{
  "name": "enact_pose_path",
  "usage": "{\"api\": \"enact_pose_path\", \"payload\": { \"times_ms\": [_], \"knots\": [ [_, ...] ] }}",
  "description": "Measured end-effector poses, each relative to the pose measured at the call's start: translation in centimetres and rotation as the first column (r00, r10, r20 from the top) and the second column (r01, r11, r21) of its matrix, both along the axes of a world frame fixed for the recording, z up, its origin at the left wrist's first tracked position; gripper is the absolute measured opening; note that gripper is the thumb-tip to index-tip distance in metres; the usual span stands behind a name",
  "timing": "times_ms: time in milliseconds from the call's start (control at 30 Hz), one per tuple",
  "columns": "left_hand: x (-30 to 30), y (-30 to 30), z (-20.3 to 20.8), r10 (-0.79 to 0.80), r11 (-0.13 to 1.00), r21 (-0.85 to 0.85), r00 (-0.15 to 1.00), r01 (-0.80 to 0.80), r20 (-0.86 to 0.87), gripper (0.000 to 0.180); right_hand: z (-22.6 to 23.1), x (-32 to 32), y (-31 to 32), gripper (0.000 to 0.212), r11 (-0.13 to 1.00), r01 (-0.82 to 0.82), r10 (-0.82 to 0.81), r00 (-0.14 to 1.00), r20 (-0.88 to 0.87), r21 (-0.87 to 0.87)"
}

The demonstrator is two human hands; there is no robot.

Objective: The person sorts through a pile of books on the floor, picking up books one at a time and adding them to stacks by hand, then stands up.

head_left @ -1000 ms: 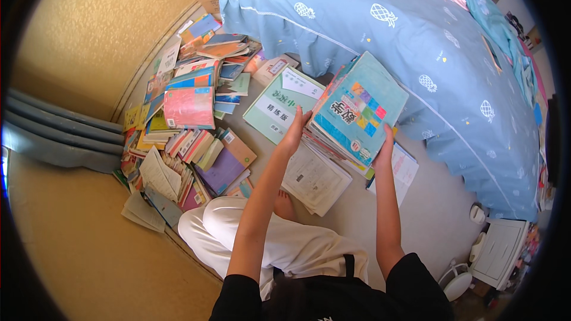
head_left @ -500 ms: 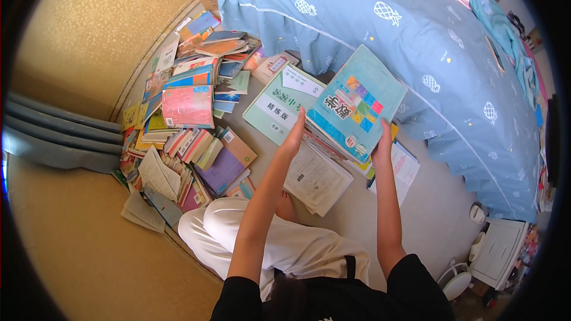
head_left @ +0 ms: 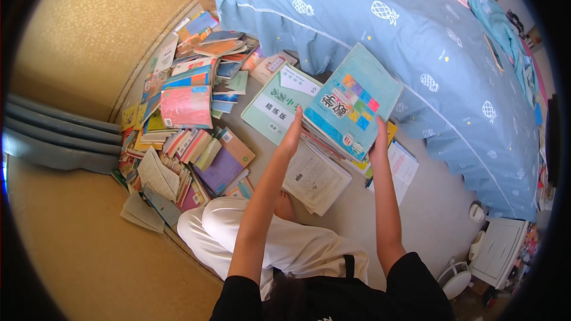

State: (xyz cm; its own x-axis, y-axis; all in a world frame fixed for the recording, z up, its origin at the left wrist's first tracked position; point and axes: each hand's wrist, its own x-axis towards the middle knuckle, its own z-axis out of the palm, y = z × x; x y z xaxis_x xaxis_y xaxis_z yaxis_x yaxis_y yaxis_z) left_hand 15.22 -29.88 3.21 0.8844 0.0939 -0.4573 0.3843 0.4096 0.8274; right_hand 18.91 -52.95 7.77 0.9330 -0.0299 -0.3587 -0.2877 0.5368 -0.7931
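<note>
A stack of books topped by a teal textbook (head_left: 351,92) with coloured squares is between my two hands, tilted in front of me. My left hand (head_left: 292,132) presses against its left edge, and my right hand (head_left: 379,141) grips the lower right corner. Several page edges show below the teal cover. Left of the stack lies a pale green workbook (head_left: 262,125). Beneath and nearer to me are grey printed sheets (head_left: 318,181). A white booklet (head_left: 405,166) lies on the floor past my right hand.
A large heap of books spreads on the left, with a pink book (head_left: 186,107) and a purple book (head_left: 220,172) in it. A bed with a blue pineapple-print cover (head_left: 386,35) borders the far side. At the lower right stands a small white cabinet (head_left: 498,252).
The stack has shifted very slightly, and my right hand has moved a little along its corner. Both hands stay on the stack.
</note>
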Motion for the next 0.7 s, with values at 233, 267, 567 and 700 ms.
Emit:
{"api": "enact_pose_path", "payload": {
  "times_ms": [233, 267, 567, 700],
  "knots": [
    [-0.6, -1.6, 4.1, 0.029, 0.999, 0.044, 0.999, -0.030, 0.024, 0.076, -1.4, -0.1, -2.7, 0.056, 0.998, -0.066, 0.066, 0.998, 0.019, 0.007],
    [-0.8, -1.6, 4.5, 0.022, 0.998, 0.051, 0.999, -0.023, 0.034, 0.077, -1.5, -0.1, -3.0, 0.058, 0.996, -0.085, 0.084, 0.996, 0.037, 0.022],
    [-1.6, 0.6, 4.9, -0.073, 0.983, 0.174, 0.996, 0.062, 0.056, 0.080, -0.7, -1.4, -3.5, 0.061, 0.996, -0.090, 0.091, 0.984, 0.154, -0.010],
    [-2.6, 0.7, 6.3, -0.092, 0.981, 0.174, 0.996, 0.087, 0.018, 0.079, 0.5, -3.0, -3.1, 0.064, 0.991, -0.056, 0.064, 0.996, 0.069, -0.120]
  ]
}}
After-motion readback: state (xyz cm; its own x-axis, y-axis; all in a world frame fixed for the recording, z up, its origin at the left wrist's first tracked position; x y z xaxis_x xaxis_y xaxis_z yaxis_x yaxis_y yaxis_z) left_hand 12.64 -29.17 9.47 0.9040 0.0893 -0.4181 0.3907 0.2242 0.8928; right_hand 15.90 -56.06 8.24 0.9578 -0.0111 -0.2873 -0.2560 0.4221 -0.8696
